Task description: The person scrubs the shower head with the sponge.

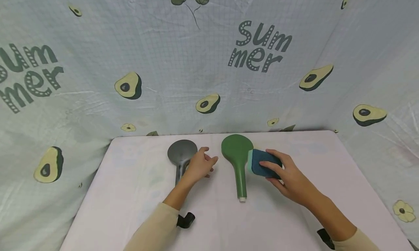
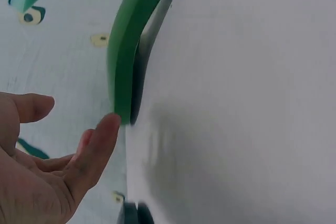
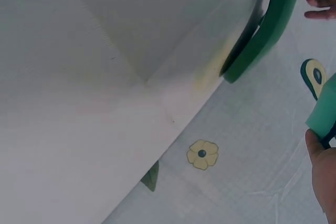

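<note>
A green shower head (image 1: 237, 151) lies on the table, round end toward the back wall, a white tip on its handle. To its right my right hand (image 1: 292, 180) grips a dark blue sponge (image 1: 266, 164) with a light teal layer. In the right wrist view the sponge (image 3: 323, 114) is apart from the green shower head (image 3: 265, 40). My left hand (image 1: 199, 166) hovers between both shower heads, fingers loosely spread and holding nothing. Under its wrist lies a grey shower head (image 1: 181, 151), its handle partly hidden by my forearm.
The table (image 1: 131, 192) has a pale pinkish cover and ends at a straight back edge. Behind it hangs a whitish cloth (image 1: 163, 62) printed with avocados, flowers and lettering. A black strap piece (image 1: 186, 220) shows beside my left sleeve.
</note>
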`<state>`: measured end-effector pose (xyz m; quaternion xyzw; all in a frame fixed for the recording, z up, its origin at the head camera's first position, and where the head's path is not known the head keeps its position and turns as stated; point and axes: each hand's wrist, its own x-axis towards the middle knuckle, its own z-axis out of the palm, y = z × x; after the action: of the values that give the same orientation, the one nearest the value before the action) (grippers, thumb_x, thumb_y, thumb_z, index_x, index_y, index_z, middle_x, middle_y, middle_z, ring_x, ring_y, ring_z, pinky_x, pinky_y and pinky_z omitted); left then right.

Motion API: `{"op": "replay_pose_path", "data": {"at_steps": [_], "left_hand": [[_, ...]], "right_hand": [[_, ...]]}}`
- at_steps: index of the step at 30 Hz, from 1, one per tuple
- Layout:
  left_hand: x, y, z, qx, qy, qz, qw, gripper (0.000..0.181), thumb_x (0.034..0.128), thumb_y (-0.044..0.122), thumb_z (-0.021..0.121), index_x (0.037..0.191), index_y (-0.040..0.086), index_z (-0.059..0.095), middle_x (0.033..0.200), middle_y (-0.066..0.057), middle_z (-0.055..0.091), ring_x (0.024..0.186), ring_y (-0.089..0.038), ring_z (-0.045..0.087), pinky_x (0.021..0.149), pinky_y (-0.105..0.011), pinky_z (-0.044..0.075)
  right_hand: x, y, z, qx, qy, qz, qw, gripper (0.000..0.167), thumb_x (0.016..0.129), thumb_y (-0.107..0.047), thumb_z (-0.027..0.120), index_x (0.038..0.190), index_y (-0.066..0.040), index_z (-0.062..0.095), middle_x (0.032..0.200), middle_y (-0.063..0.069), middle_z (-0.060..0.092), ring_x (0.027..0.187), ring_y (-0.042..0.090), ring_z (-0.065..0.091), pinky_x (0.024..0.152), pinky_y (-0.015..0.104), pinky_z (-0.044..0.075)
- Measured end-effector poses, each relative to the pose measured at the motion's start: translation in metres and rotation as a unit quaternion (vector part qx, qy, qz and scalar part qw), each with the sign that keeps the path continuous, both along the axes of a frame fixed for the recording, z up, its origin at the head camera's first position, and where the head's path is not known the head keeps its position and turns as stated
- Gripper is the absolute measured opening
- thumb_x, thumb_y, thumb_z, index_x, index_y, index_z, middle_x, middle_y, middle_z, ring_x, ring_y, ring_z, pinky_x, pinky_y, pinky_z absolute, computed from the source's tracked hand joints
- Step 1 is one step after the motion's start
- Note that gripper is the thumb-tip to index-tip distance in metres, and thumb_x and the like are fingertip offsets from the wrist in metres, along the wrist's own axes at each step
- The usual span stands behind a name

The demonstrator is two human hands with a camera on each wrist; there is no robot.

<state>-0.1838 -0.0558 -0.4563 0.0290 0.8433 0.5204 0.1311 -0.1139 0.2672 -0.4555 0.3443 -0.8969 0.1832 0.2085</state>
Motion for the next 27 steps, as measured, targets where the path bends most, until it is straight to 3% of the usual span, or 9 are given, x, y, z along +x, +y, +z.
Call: {"op": "replay_pose_path", "data": {"at_steps": [6, 13, 19, 22, 27], "left_hand": [[0.004, -0.042, 0.000, -0.024, 0.035, 0.005, 0.9991, 0.051, 0.1007, 0.021, 0.066, 0.141, -0.008, 0.052, 0.099, -0.014, 0.064, 0.074, -0.025, 0.070, 0.058, -0.030, 0.059], [0.013, -0.085, -0.001, -0.129, 0.073, 0.037, 0.9882, 0.029, 0.0955, 0.022, 0.073, 0.112, -0.002, 0.066, 0.090, -0.009, 0.064, 0.072, -0.019, 0.059, 0.061, -0.028, 0.049], [0.016, -0.106, -0.010, -0.178, 0.046, 0.069, 0.9806, 0.034, 0.0927, 0.032, 0.077, 0.104, 0.003, 0.061, 0.093, -0.010, 0.063, 0.071, -0.020, 0.056, 0.057, -0.029, 0.044], [0.016, -0.110, -0.015, -0.166, 0.029, 0.068, 0.9833, 0.038, 0.0921, 0.034, 0.078, 0.104, 0.002, 0.060, 0.092, -0.010, 0.065, 0.068, -0.019, 0.059, 0.055, -0.029, 0.047], [0.013, -0.114, -0.024, -0.120, -0.026, 0.056, 0.9908, 0.035, 0.0925, 0.029, 0.079, 0.091, -0.004, 0.064, 0.077, -0.009, 0.065, 0.055, -0.018, 0.063, 0.050, -0.029, 0.053]], "right_hand": [[-0.002, -0.010, -0.002, 0.007, -0.008, 0.010, 0.9999, 0.049, 0.107, -0.053, 0.039, 0.143, -0.025, 0.058, 0.157, 0.017, 0.041, 0.137, 0.035, 0.045, 0.114, 0.023, 0.035], [-0.003, -0.015, -0.002, 0.012, -0.011, 0.019, 0.9997, 0.048, 0.107, -0.051, 0.040, 0.143, -0.025, 0.058, 0.157, 0.017, 0.042, 0.137, 0.034, 0.046, 0.101, 0.042, 0.051], [-0.004, -0.020, -0.002, 0.009, -0.012, 0.031, 0.9994, 0.046, 0.107, -0.048, 0.044, 0.144, -0.024, 0.057, 0.157, 0.018, 0.041, 0.136, 0.035, 0.046, 0.098, 0.046, 0.054], [-0.004, -0.023, 0.000, 0.005, -0.016, 0.034, 0.9993, 0.046, 0.107, -0.048, 0.044, 0.144, -0.024, 0.057, 0.157, 0.018, 0.041, 0.137, 0.034, 0.046, 0.100, 0.043, 0.053], [-0.002, -0.026, -0.001, -0.002, -0.019, 0.033, 0.9993, 0.047, 0.107, -0.050, 0.043, 0.144, -0.024, 0.058, 0.157, 0.018, 0.042, 0.138, 0.034, 0.045, 0.100, 0.045, 0.053]]}}
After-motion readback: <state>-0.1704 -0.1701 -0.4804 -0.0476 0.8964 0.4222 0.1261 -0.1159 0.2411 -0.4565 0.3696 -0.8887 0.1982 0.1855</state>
